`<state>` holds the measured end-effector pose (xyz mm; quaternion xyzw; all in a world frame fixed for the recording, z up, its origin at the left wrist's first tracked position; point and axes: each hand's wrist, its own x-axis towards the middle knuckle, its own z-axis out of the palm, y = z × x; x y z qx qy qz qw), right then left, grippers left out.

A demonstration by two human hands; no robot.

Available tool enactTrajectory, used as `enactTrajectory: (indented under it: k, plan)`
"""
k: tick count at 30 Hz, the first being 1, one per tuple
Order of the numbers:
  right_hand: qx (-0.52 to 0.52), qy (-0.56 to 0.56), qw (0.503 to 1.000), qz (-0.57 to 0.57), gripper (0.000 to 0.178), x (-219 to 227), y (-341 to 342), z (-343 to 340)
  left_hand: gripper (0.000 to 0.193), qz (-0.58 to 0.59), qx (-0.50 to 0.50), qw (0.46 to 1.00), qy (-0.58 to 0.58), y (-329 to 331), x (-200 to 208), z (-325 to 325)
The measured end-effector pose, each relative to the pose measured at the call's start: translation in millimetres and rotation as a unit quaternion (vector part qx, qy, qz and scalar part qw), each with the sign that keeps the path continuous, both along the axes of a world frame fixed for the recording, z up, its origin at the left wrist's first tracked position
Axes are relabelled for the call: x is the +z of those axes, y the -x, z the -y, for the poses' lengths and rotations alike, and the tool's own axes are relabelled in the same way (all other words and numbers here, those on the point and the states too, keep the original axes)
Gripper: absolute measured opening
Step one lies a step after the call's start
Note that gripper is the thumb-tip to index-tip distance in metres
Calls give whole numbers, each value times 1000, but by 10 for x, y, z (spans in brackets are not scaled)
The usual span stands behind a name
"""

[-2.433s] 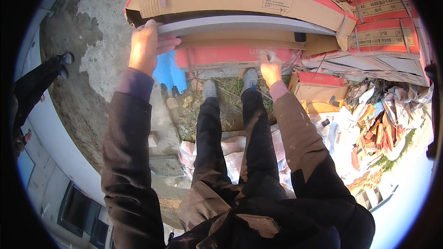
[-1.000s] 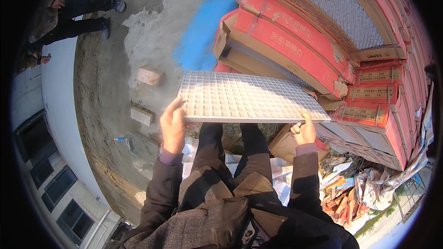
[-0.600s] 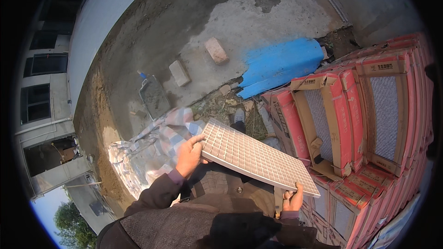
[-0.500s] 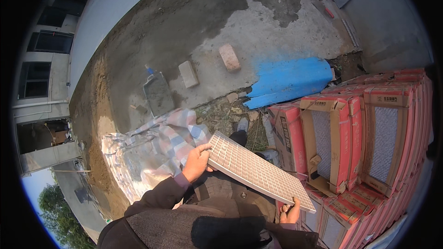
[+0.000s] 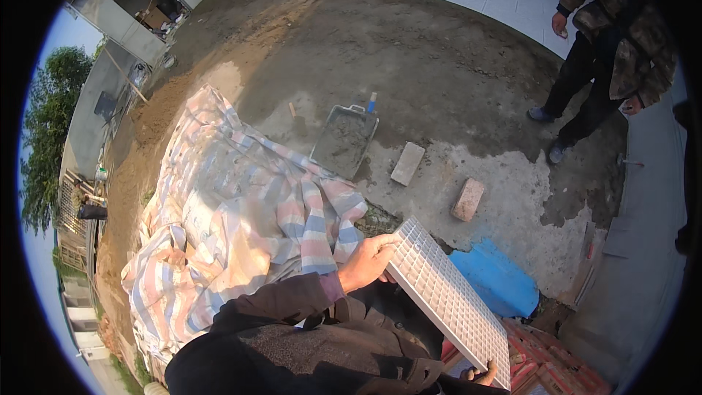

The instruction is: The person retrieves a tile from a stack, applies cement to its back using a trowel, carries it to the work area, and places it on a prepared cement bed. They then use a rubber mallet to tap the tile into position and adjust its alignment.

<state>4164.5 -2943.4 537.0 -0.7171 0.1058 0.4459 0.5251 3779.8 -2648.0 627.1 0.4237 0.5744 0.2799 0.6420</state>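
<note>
Between my hands I carry a long, pale rectangular tile (image 5: 450, 294), its gridded face turned up and its length slanting down to the right. My left hand (image 5: 367, 263) grips the far left end, thumb on top and fingers underneath. At the near right end my right hand (image 5: 480, 375) has its fingers around the edge, partly cut from sight by the tile. Below the tile's right end are red cartons (image 5: 553, 362), mostly out of view. A blue sheet (image 5: 496, 276) on the ground shows just past the tile.
To the left, a striped tarp (image 5: 241, 201) covers a heap. Beyond it lie a tub of grey mortar (image 5: 344, 143) and two bricks, one grey (image 5: 407, 164) and one reddish (image 5: 467, 200). Another person (image 5: 603, 51) stands on the wet concrete at far right, by a wall.
My view has swung left, so the tarp fills more of it and the cartons slide to the lower edge. Both hands keep hold of the tile. The other person now shows nearly whole.
</note>
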Motion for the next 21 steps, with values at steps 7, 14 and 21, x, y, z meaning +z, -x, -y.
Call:
enactTrajectory:
  k: [7,14,21]
  plan:
    - [-12,77,997,5,30,145,-509,-2315,40,9,148,989,-15,116,-68,-1004]
    - [77,160,982,-67,43,-60,-627,-4784,41,-38,245,968,34,78,65,-2543]
    - [276,105,953,-71,54,130,-445,-7104,45,-29,407,913,19,294,967,-3241]
